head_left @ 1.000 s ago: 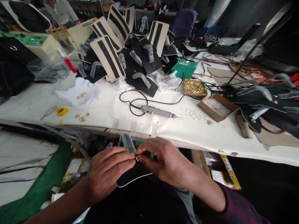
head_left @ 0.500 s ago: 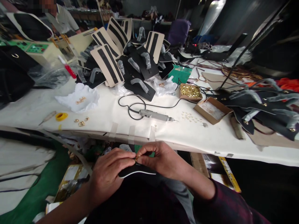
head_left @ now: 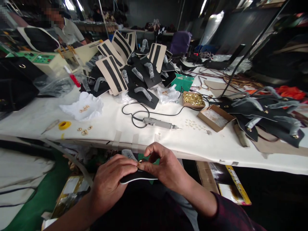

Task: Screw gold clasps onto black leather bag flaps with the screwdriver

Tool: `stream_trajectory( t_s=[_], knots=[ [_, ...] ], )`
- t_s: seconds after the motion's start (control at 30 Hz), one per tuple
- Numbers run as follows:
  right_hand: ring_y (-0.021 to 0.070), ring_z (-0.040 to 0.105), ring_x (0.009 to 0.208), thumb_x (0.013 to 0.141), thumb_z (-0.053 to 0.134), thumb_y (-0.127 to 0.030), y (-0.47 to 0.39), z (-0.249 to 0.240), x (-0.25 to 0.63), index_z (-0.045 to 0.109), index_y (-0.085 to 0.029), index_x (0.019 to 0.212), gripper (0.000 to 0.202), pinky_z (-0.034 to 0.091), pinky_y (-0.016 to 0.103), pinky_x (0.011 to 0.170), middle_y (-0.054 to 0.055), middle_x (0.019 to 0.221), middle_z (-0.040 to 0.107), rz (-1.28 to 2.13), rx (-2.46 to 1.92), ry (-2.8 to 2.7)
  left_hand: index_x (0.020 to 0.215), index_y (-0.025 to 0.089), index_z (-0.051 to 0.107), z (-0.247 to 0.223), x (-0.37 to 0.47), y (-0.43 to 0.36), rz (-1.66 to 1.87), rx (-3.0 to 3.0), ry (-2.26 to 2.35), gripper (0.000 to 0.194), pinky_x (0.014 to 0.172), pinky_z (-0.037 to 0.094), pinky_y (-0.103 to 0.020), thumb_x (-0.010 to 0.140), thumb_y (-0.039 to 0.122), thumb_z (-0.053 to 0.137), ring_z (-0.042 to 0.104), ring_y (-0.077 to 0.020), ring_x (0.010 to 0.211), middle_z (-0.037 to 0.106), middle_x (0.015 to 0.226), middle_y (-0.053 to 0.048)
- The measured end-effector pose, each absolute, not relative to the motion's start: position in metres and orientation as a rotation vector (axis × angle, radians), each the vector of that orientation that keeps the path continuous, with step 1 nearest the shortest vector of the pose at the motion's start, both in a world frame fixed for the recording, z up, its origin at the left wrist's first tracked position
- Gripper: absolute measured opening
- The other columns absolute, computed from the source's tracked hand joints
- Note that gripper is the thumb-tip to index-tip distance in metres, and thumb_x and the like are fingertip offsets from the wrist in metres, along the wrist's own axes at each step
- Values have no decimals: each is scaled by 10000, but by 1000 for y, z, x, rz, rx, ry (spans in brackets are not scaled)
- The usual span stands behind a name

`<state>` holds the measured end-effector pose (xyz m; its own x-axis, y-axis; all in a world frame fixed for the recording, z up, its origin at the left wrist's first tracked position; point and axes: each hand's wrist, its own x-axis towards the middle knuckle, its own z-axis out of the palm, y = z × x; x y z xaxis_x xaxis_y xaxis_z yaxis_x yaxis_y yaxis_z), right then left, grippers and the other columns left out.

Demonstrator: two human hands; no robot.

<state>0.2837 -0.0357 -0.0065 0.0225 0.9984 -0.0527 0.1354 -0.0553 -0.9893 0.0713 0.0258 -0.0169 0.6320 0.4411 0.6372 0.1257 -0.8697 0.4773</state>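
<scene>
Low in front of the table edge, my left hand is closed on a black panel with a pale edge. Its fingertips press beside a small gold ring fitting on the panel's upper side. The thumb of my right hand rests against this fitting, while the forefinger is raised and bent, apart from the thumb. The panel's underside and the fingers beneath it are hidden. A clear-wrapped strip shows just behind my left fingers.
A grey electric screwdriver lies with its cord on the white table. Around it are a box of gold fittings, an open cardboard box, yellow tape and piled black panels. Someone sits at the back left.
My right forefinger has lifted off the gold fitting, where it was pinching with the thumb. The ring shows more plainly. My left hand keeps its hold; the view has tilted up slightly.
</scene>
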Motion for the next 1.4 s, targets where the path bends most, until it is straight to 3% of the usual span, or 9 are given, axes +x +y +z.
stream_trajectory(
  t_s=[0.13, 0.4, 0.53, 0.67, 0.87, 1.07, 1.17, 1.23, 1.4],
  knots=[
    [148, 644, 830, 900, 815, -298, -37, -10, 283, 739, -200, 818, 149, 476, 272, 794, -4, 838, 695, 1060, -1259, -1414, 1046, 172, 711, -15, 72, 26, 1106, 2464, 452, 119, 814, 595, -294, 945, 111, 732, 719, -169, 916, 788, 981, -63],
    [155, 678, 869, 954, 730, -232, -40, -6, 285, 808, -225, 949, 79, 502, 267, 802, 15, 903, 735, 1110, -1230, -1448, 1027, 184, 715, -16, 75, 25, 1110, 2423, 503, 204, 827, 591, -283, 909, 18, 720, 725, -163, 912, 787, 960, -44],
    [158, 668, 910, 863, 744, -129, -42, 3, 293, 783, -233, 1074, 239, 502, 268, 838, -2, 991, 729, 1192, -1267, -1475, 997, 196, 714, -17, 75, 24, 1125, 2362, 587, 232, 824, 587, -259, 906, -16, 682, 725, -147, 894, 776, 931, -21],
    [197, 642, 1001, 688, 935, -247, -42, 7, 297, 723, -245, 1189, 544, 497, 287, 883, 3, 1116, 700, 1333, -1267, -1485, 973, 214, 724, -21, 76, 26, 1105, 2294, 716, 176, 804, 590, -250, 931, 50, 676, 737, -150, 878, 767, 917, -11],
    [155, 610, 845, 894, 706, -213, -30, 4, 284, 709, -197, 991, 99, 466, 271, 781, 4, 931, 692, 1122, -1372, -1452, 969, 228, 754, -26, 79, 32, 1018, 2204, 832, 105, 757, 594, -245, 953, 156, 679, 742, -155, 825, 770, 897, -5],
    [120, 511, 699, 851, 680, -225, -7, 9, 288, 709, -159, 916, 97, 388, 244, 637, -24, 771, 620, 1269, -1411, -1420, 1095, 252, 796, -30, 84, 58, 930, 2115, 893, 230, 931, 612, -318, 893, 191, 703, 754, -219, 1070, 783, 1197, -52],
    [101, 442, 641, 831, 707, -280, 8, 4, 297, 716, -150, 918, 157, 322, 234, 572, -47, 700, 560, 1353, -1435, -1372, 1142, 239, 793, -30, 89, 73, 724, 2018, 908, 269, 872, 620, -329, 904, 225, 668, 771, -226, 973, 817, 1087, -47],
    [106, 469, 641, 810, 720, -297, 19, -3, 303, 735, -146, 908, 180, 331, 236, 568, -39, 701, 589, 1377, -1471, -1356, 1090, 213, 807, -29, 95, 81, 611, 1916, 931, 244, 823, 614, -328, 899, 258, 661, 769, -234, 907, 828, 991, -40],
    [131, 564, 581, 726, 703, -275, 50, -22, 315, 751, -140, 847, 188, 388, 239, 521, 3, 671, 665, 1549, -1566, -1199, 1092, 178, 813, -35, 115, 105, 509, 1666, 866, 323, 855, 586, -341, 807, 262, 685, 759, -270, 978, 830, 1003, -38]
  ],
)
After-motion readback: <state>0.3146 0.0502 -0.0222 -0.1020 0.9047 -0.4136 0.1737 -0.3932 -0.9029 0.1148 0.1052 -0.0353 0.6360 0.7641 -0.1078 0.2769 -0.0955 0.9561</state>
